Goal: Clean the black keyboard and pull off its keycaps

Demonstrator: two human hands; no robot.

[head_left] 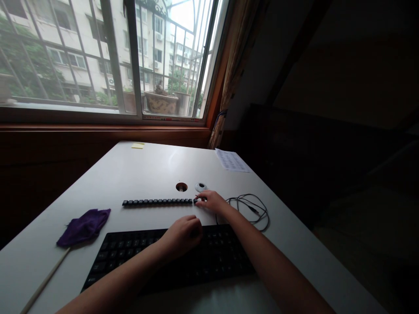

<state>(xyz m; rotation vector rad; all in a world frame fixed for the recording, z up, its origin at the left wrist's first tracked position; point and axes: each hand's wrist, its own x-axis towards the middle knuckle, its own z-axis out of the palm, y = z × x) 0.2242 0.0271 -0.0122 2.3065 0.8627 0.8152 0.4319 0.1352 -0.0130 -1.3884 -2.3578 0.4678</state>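
A black keyboard [131, 244] lies across the near part of the white desk, its upper middle covered by my hands and forearms. My left hand [185, 233] is over the keyboard with its fingers curled in; whatever it holds is hidden. Beyond the keyboard, black keycaps [157, 201] stand in a long straight row. At the row's right end my right hand [211, 202] has thumb and fingers closed round a single keycap [195, 201], a small gap from its neighbour.
A purple cloth [85, 226] and a thin stick [47, 279] lie at left. Coiled black cable [253, 209] is at right. Behind the row are a round desk hole [181, 187] and a white round cover [200, 187]. Paper [233, 161] and yellow notes [138, 145] lie farther back.
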